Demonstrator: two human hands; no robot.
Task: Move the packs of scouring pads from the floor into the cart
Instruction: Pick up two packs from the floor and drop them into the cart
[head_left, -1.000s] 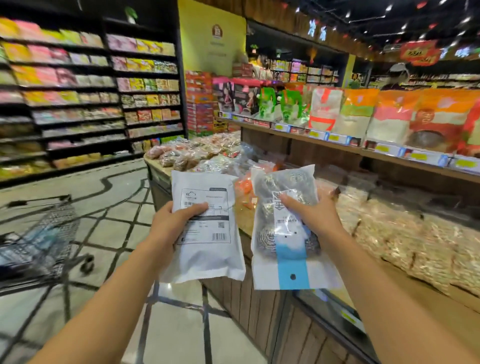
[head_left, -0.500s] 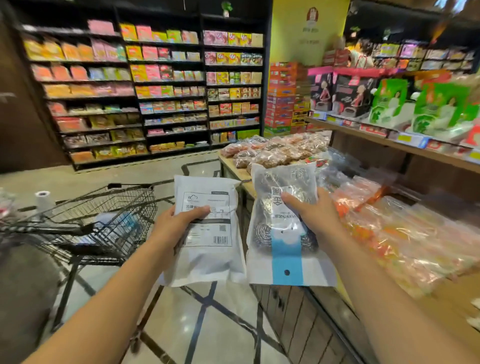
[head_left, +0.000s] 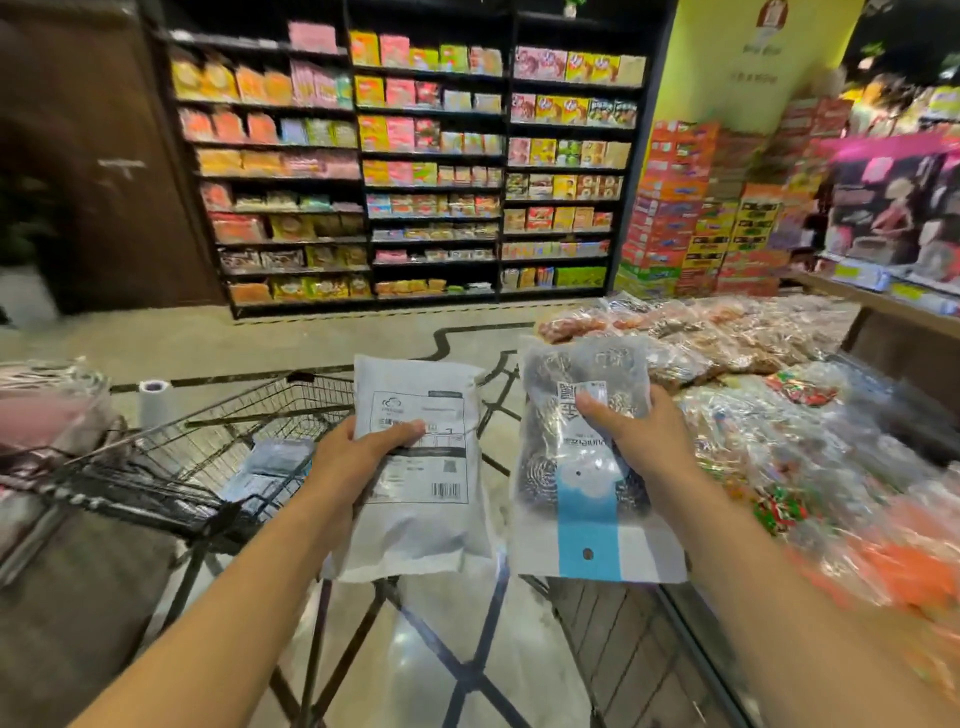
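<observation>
Nothing I hold reads clearly. The white pack (head_left: 423, 467) in my left hand (head_left: 353, 452) carries a printed label with a cloud logo and a barcode, its lines too small to make out. The clear pack (head_left: 587, 467) in my right hand (head_left: 634, 431) bears blurred Korean-looking lettering.

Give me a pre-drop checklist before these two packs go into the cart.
1. Left hand grips the white pack: ok.
2. Right hand grips the clear pack of steel scourers: ok.
3. Cart within view, to the left: ok.
4. Packs over the basket: not ok, both are held right of it.
5. Room in the basket: ok, only one pack shows inside.
6. More packs on the floor: cannot tell.
</observation>
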